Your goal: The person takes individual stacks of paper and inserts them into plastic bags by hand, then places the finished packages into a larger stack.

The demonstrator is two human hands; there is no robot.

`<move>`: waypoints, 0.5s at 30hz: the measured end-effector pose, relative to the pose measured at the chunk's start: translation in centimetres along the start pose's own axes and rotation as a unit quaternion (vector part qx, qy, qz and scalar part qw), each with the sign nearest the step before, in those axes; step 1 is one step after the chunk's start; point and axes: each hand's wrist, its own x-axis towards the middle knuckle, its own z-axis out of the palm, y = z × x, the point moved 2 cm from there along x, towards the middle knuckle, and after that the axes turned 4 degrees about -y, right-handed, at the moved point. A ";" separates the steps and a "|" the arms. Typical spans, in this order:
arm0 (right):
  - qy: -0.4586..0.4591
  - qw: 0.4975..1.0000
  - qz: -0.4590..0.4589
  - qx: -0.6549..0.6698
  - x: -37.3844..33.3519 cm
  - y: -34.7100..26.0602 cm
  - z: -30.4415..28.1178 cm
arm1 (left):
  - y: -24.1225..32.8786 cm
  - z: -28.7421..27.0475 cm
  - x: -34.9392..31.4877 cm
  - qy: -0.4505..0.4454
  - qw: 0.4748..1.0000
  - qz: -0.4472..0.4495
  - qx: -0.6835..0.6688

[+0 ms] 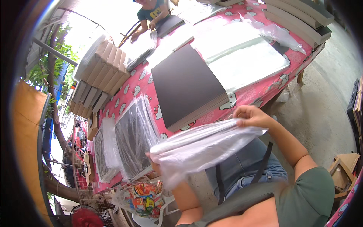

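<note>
1. Right hand point(254, 116) pinches the clear plastic bag point(210, 149); left hand point(154, 165) supports the opposite end, its grip partly hidden.
2. Keep bag above lap point(259, 160), film evenly taut.

plastic bag point(208, 148): translucent whitish | tabletop point(249, 93): pink, white cat-head print | board stack point(187, 87): dark grey top | sheet stack point(245, 66): white | jeans point(251, 162): blue | shirt point(308, 196): dark green | tarpaulin point(28, 117): orange

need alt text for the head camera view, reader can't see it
The wearer's right hand grips one end of translucent plastic, the left hand partly hidden at the other, beside a pink cloth-covered table. On it lie dark boards, white sheets and plastic-wrapped packs; another person is beyond.
</note>
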 end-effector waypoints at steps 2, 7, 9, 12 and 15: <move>0.025 1.000 0.000 -0.011 1.4 -1.0 0.2 | 1.2 0.2 1.9 0.064 0.995 0.069 0.018; 0.335 0.904 0.020 -0.266 7.0 -1.7 -1.5 | -0.9 0.2 5.2 0.322 0.864 0.168 0.349; 0.372 0.851 0.013 -0.372 9.0 0.2 -0.8 | -0.9 -2.3 6.1 0.384 0.754 0.246 0.473; 0.382 0.828 0.005 -0.410 9.0 -0.3 1.2 | -1.7 -0.7 7.2 0.428 0.546 0.246 0.677; 0.376 0.792 -0.005 -0.481 7.5 -0.4 1.4 | -2.8 1.6 6.7 0.387 0.473 0.248 0.751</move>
